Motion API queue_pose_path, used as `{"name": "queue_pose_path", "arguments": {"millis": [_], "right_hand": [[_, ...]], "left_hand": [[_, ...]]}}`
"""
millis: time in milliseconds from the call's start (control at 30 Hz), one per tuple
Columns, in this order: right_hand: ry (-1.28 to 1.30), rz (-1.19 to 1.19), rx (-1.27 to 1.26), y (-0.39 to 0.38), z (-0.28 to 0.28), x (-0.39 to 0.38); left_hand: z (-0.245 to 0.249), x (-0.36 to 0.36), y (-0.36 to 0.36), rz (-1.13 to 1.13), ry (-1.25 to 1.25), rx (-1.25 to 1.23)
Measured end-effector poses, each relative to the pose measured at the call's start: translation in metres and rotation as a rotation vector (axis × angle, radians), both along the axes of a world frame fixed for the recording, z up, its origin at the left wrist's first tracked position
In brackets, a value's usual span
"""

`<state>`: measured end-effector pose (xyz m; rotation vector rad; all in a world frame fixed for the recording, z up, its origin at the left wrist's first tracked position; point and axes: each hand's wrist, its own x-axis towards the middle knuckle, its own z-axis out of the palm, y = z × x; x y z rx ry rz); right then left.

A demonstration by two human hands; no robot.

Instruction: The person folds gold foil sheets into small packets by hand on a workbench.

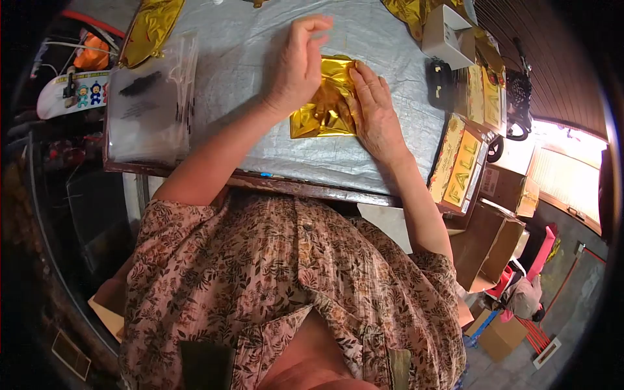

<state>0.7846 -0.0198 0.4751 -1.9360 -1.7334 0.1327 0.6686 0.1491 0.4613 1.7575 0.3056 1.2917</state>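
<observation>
A shiny gold foil sheet (325, 116), folded into a rough square with a creased surface, lies on the grey cloth-covered table (240, 78). The lower edge of my left hand (299, 68) is against the upper left side of the foil. Its fingers are raised off the table, slightly blurred, with the thumb apart and nothing seen in them. My right hand (377, 114) lies flat along the foil's right side, fingers stretched out and touching it.
A stack of clear plastic bags (149, 117) is at the table's left, below more gold foil (153, 29). To the right stand a box printed FALL (461, 166), a white open box (448, 39) and a black object (439, 84). Cardboard boxes (487, 244) are beside the table.
</observation>
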Motion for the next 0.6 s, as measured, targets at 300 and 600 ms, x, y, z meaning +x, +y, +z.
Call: {"name": "queue_pose_path", "arguments": {"millis": [300,600], "right_hand": [[-0.053,0.041,0.019,-0.001,-0.009,0.005],[-0.247,0.027,0.014,-0.005,-0.006,-0.003]], "left_hand": [[0.020,-0.052,-0.009,-0.165,0.588,0.565],[0.015,-0.077,-0.015,-0.182,0.752,0.695]]}}
